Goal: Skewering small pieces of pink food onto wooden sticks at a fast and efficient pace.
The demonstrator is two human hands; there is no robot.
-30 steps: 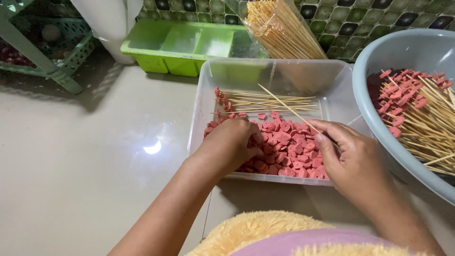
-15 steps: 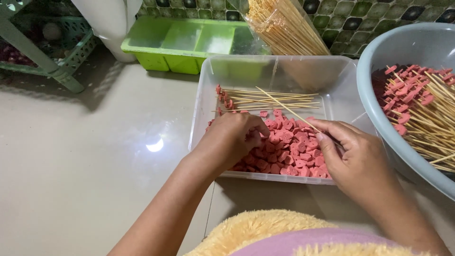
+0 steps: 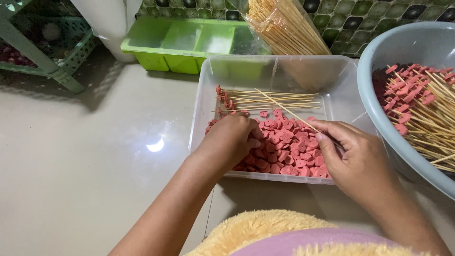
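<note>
Looking down on the scene, we record a clear plastic tray (image 3: 204, 109) at the centre of the pale surface (image 3: 95, 180), with pink sausage slices (image 3: 284, 147) heaped in its near half and a small row of loaded skewers (image 3: 265, 98) laid flat along its far side. Our left hand (image 3: 232, 140) lies knuckles-up on the heap at its 9 o'clock edge, fingers curled down into the slices; whether a slice is pinched beneath them we cannot tell. Our right hand (image 3: 353, 159) sits at the heap's 3 o'clock edge, thumb and fingers closed around a bare bamboo skewer (image 3: 289, 111). That skewer is the governing item: its long axis runs from the right hand's grip toward 10 o'clock, with the free tip out over the far part of the tray. The slices lie directly beneath and between both hands, the left hand being in contact and the right just beside. At 3 o'clock a grey basin (image 3: 374, 118) holds many finished skewers; at 12 o'clock stand a bagged bundle of unused sticks (image 3: 284, 26) and a green compartment tray (image 3: 185, 42).
</note>
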